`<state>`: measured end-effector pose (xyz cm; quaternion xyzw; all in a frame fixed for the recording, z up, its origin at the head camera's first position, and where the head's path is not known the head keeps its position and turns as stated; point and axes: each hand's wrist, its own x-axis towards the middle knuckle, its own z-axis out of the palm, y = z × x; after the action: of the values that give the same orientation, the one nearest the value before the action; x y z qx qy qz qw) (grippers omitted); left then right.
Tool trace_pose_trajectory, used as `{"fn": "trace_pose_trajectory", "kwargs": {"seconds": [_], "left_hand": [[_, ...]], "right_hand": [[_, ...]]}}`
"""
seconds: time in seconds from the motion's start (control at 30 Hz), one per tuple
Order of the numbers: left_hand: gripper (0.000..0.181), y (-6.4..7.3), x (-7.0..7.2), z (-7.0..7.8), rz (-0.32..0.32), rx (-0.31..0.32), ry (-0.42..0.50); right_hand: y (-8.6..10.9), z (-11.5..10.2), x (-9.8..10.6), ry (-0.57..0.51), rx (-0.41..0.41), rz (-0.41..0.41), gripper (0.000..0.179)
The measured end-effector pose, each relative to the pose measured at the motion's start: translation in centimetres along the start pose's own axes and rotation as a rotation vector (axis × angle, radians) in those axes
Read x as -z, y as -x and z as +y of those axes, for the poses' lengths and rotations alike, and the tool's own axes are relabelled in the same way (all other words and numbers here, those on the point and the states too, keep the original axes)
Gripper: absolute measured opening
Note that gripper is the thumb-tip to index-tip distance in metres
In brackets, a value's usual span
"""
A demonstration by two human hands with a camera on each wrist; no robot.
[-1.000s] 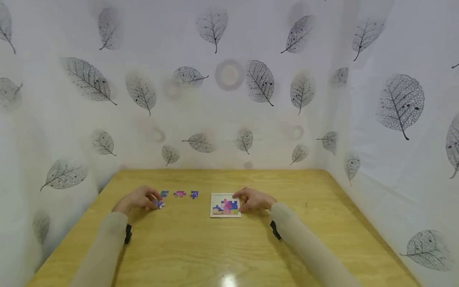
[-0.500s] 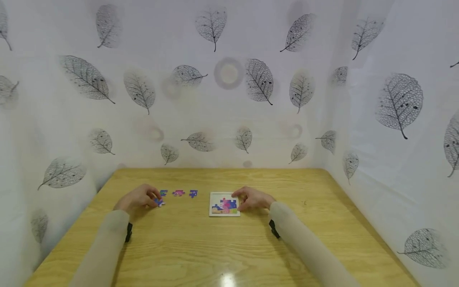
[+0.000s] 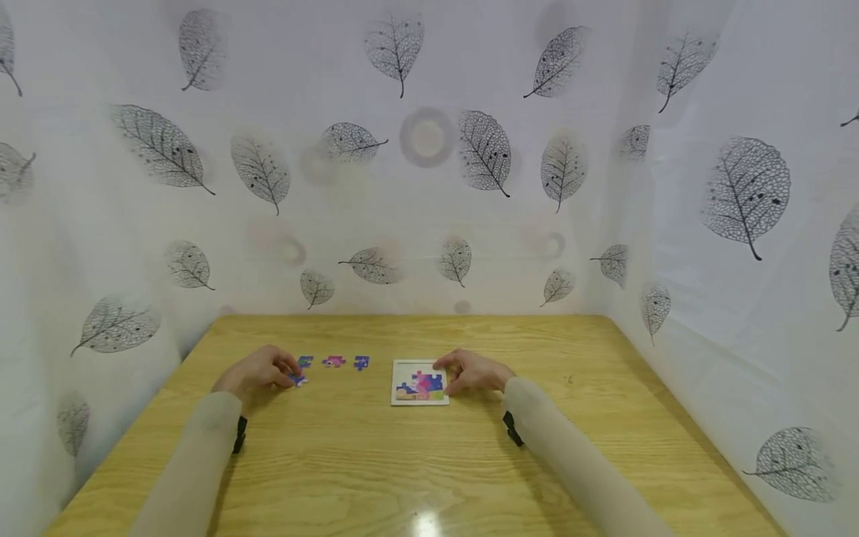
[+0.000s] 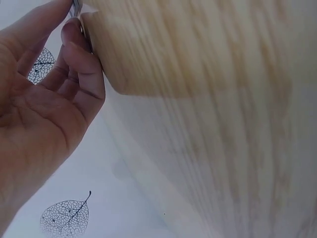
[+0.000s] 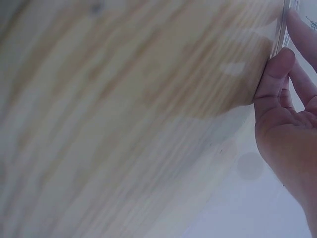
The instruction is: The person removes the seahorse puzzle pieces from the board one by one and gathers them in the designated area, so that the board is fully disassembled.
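At the left of the table, my left hand (image 3: 263,370) pinches a blue and white jigsaw piece (image 3: 298,380) between thumb and fingers. In the left wrist view only a thin edge of that piece (image 4: 75,9) shows at the fingertips. My right hand (image 3: 478,372) holds the right side of a white-framed puzzle tray (image 3: 420,403), thumb on its right edge and a finger near the far right corner. Joined pieces (image 3: 426,385) in pink, blue and tan fill the tray's lower part. The right wrist view catches just a sliver of the tray's edge (image 5: 281,30) by the thumb.
Three loose jigsaw pieces lie in a row beyond the left hand: a green-blue one (image 3: 306,362), a pink one (image 3: 333,362) and a blue one (image 3: 362,362). A leaf-patterned white curtain (image 3: 429,209) encloses the wooden table (image 3: 376,462) at the back and sides.
The piece in my left hand sits slightly farther into the fingers, with less of it showing. The right hand and tray stay in place; the head view shifted a little.
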<state>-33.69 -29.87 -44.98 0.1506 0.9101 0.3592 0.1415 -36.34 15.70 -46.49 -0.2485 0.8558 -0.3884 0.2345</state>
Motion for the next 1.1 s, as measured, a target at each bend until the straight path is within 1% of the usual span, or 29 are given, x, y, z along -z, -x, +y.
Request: {"fn": "trace_pose_trajectory", "kwargs": {"seconds": [0.2,0.4,0.43,0.63,0.93,1.1], "left_hand": [[0.019,-0.08,0.06,0.04,0.002,0.010,-0.014],[0.019,-0.16,0.09,-0.03,0.007,-0.001,-0.026],[0.019,-0.15,0.09,-0.08,0.003,-0.011,-0.032],[0.018,-0.18,-0.08,-0.29,0.006,0.000,-0.040],[0.017,-0.13,-0.18,-0.14,-0.001,-0.004,-0.032],[0.015,-0.22,-0.27,-0.18,-0.004,0.006,-0.026]], "right_hand": [[0.05,-0.06,0.00,-0.008,-0.005,0.004,0.057],[0.02,-0.02,-0.02,-0.010,-0.007,0.012,0.057],[0.03,-0.03,-0.03,-0.010,-0.008,0.013,0.057],[0.06,0.00,-0.02,-0.007,-0.006,0.013,0.057],[0.14,0.02,-0.04,0.001,-0.004,0.022,0.057],[0.19,-0.08,-0.07,0.000,-0.011,0.021,0.057]]}}
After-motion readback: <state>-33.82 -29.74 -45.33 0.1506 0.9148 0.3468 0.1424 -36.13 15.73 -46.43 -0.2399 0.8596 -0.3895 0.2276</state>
